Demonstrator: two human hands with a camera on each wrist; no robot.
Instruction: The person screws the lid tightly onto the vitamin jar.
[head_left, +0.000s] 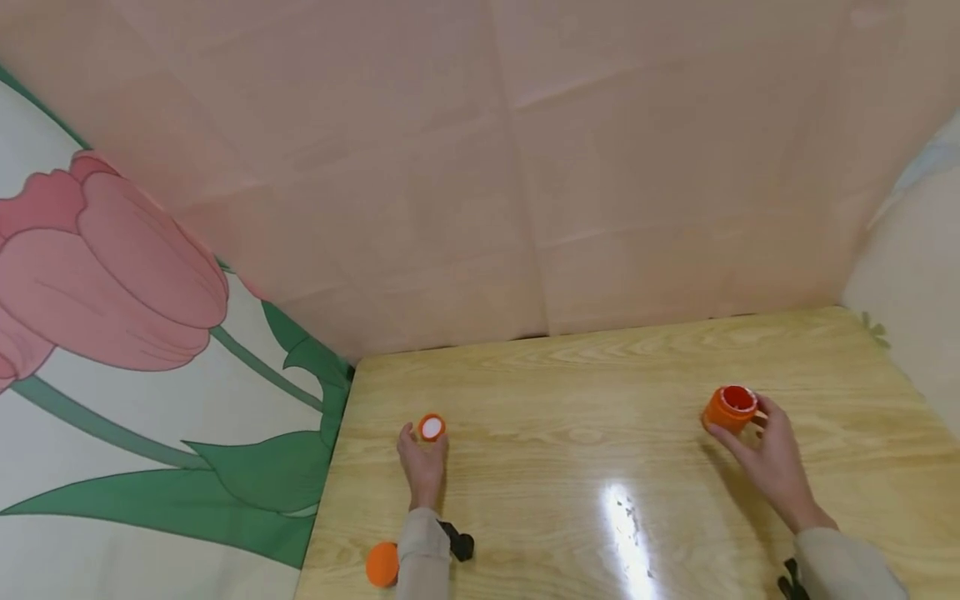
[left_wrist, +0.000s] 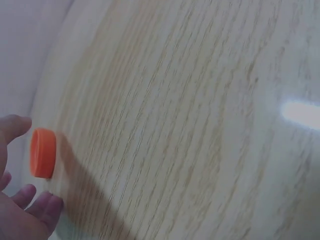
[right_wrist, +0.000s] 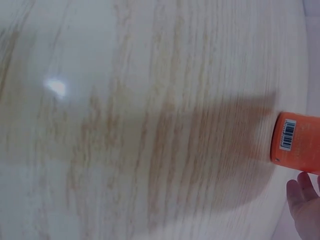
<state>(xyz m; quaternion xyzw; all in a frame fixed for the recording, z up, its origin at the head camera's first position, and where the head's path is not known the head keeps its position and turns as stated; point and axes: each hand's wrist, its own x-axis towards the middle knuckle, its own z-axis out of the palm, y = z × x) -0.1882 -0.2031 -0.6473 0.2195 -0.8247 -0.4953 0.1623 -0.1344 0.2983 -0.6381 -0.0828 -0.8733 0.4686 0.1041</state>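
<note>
On the left of the table, a small orange cap point(head_left: 432, 427) lies with its white inside facing up. My left hand point(head_left: 423, 463) is right beside it, thumb and fingers spread around the cap point(left_wrist: 44, 153) with gaps showing between them in the left wrist view. Far to the right, my right hand point(head_left: 776, 463) holds an orange jar point(head_left: 726, 412) between thumb and fingers. The jar has no lid on, and its red inside and pale rim show from above. A barcode label point(right_wrist: 288, 134) is visible on its side in the right wrist view.
An orange round disc point(head_left: 382, 565) lies at the table's near left, partly covered by the left sleeve point(head_left: 424, 546). The wooden table point(head_left: 555, 417) ends at a pink cloth backdrop point(head_left: 450, 208), with a tulip-printed cloth point(head_left: 150, 275) at the left. Bright glare marks the tabletop.
</note>
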